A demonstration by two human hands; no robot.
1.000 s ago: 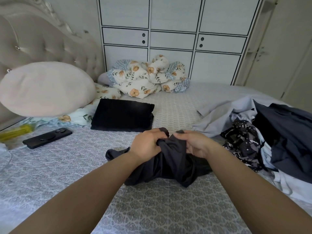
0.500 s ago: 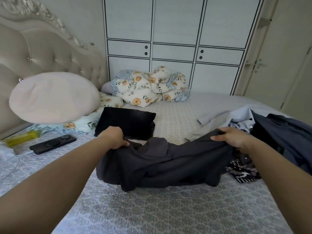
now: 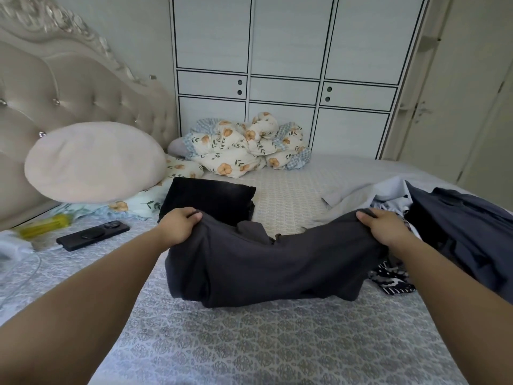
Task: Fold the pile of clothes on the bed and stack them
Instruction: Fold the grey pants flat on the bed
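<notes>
A: What are the hands doing?

B: The left hand [image 3: 177, 226] is gripping the top left edge of a dark grey garment [image 3: 266, 262], fingers curled over the cloth. The right hand [image 3: 384, 227] is pinching the top right edge the same way, and the two are holding it stretched wide between them.

A: Where is the garment lying?

B: It is hanging from both hands, with its lower part resting on the patterned bed [image 3: 249, 343].

A: And the other clothes?

B: A folded black piece [image 3: 211, 200] is lying just behind the left hand. The unfolded pile [image 3: 458, 218] is sitting at the right, beside the right hand. A phone [image 3: 93, 235] is lying at the left, near a round pillow [image 3: 94, 162].
</notes>
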